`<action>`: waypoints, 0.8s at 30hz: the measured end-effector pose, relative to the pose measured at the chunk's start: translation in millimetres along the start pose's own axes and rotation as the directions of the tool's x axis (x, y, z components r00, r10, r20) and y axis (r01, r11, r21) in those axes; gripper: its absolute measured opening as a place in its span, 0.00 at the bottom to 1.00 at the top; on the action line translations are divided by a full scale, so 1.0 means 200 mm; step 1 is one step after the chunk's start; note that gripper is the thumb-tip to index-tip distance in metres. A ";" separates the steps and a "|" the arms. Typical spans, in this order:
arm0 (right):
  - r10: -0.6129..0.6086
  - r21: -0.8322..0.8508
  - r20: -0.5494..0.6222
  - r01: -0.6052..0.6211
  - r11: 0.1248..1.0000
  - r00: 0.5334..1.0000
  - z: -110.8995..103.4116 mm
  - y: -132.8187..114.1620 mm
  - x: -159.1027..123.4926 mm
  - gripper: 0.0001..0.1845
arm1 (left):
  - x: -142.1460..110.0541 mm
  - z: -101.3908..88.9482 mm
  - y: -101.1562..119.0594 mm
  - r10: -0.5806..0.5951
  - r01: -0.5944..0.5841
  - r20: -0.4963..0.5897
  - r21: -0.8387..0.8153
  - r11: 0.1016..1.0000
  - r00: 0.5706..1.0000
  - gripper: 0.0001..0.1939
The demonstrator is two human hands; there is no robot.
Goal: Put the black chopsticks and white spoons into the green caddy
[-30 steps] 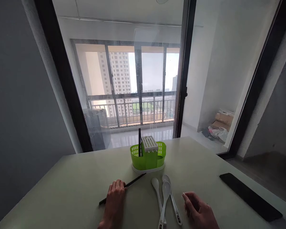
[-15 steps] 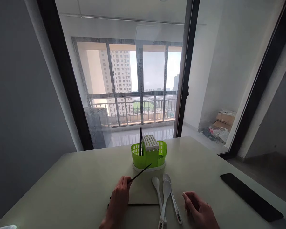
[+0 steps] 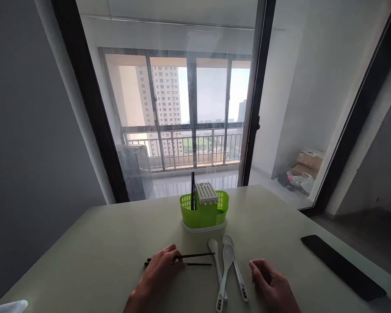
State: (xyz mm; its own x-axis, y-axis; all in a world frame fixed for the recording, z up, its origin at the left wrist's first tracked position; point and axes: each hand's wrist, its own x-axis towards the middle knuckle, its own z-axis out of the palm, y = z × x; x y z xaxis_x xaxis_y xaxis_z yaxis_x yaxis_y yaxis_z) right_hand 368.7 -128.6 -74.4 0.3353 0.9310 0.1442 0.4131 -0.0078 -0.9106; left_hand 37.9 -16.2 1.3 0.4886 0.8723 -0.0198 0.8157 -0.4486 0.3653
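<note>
My left hand is closed on dark chopsticks, its fingers bent over them close to the tabletop. One chopstick points right from the fingers, its tip over a spoon's bowl. Just below it, another chopstick runs nearly parallel; whether my fingers grip this one too is hard to see. Three white spoons, among them the front spoon, lie crossed between my hands. To their right, my right hand rests with curled fingers and nothing visible in them. Beyond stands a green utensil holder with dark chopsticks upright in its left compartment.
A long black flat object lies on the pale table at the right. A whitish object shows at the near left corner. Behind the table are a glass door with a dark frame and a balcony.
My left hand has tilted the chopstick down from pointing up toward the holder to nearly level. The other chopstick now lies farther from me. My right hand has barely moved.
</note>
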 end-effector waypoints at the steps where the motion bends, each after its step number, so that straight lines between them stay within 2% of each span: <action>1: 0.002 0.004 0.009 -0.002 1.000 1.000 0.00 0.00 0.00 0.25 | 0.01 0.00 -0.03 -0.040 0.040 -0.025 0.035 0.999 0.999 0.09; 3: 0.005 0.016 0.025 -0.005 1.000 1.000 -0.01 0.00 0.00 0.25 | 0.03 0.00 -0.10 -0.118 0.129 -0.108 0.096 0.987 0.987 0.10; 4: 0.005 0.022 0.032 -0.006 1.000 0.999 -0.02 0.00 0.01 0.25 | 0.03 0.01 -0.13 -0.137 0.158 -0.188 0.100 0.982 0.973 0.10; 6: 0.005 0.033 0.044 -0.006 0.999 0.999 -0.02 -0.02 0.02 0.26 | 0.04 0.02 -0.15 -0.131 0.153 -0.393 0.027 0.988 0.910 0.10; 8: -0.016 0.048 0.071 0.013 0.999 0.997 -0.01 -0.07 0.06 0.27 | 0.03 0.02 -0.14 -0.115 0.050 -0.580 -0.126 0.991 0.806 0.12; 9: -0.038 0.057 0.089 0.033 0.998 0.995 0.00 -0.12 0.08 0.28 | 0.03 0.03 -0.11 -0.118 -0.020 -0.639 -0.204 0.979 0.760 0.14; 11: -0.110 0.078 0.135 0.100 0.992 0.985 0.03 -0.26 0.12 0.29 | 0.02 0.03 -0.03 -0.145 -0.120 -0.672 -0.331 0.936 0.726 0.16; 13: -0.205 0.122 0.212 0.182 0.976 0.955 0.08 -0.44 0.16 0.27 | 0.01 0.06 0.06 -0.185 -0.140 -0.646 -0.418 0.898 0.741 0.19; 15: -0.302 0.164 0.286 0.264 0.950 0.909 0.13 -0.63 0.20 0.27 | 0.01 0.11 0.15 -0.223 -0.117 -0.589 -0.483 0.868 0.777 0.20; 18: -0.427 0.172 0.395 0.392 0.904 0.813 0.22 -0.84 0.23 0.27 | 0.01 0.20 0.24 -0.236 -0.124 -0.518 -0.568 0.814 0.823 0.23; 20: -0.460 0.211 0.459 0.410 0.888 0.760 0.27 -0.90 0.25 0.26 | 0.01 0.24 0.25 -0.216 -0.159 -0.487 -0.618 0.770 0.846 0.25; 24: -0.461 0.355 0.569 0.303 0.885 0.680 0.32 -0.91 0.26 0.22 | 0.01 0.29 0.21 -0.191 -0.159 -0.434 -0.651 0.742 0.881 0.29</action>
State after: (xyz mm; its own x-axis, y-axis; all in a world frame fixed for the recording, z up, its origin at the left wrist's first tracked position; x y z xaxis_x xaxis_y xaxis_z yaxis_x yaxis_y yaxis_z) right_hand 257.4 -54.7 74.6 -0.4445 0.8449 0.2977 0.1669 0.4046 -0.8991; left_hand 90.8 -43.8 -37.4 0.1401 0.9383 0.3163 0.3261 -0.3454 0.8800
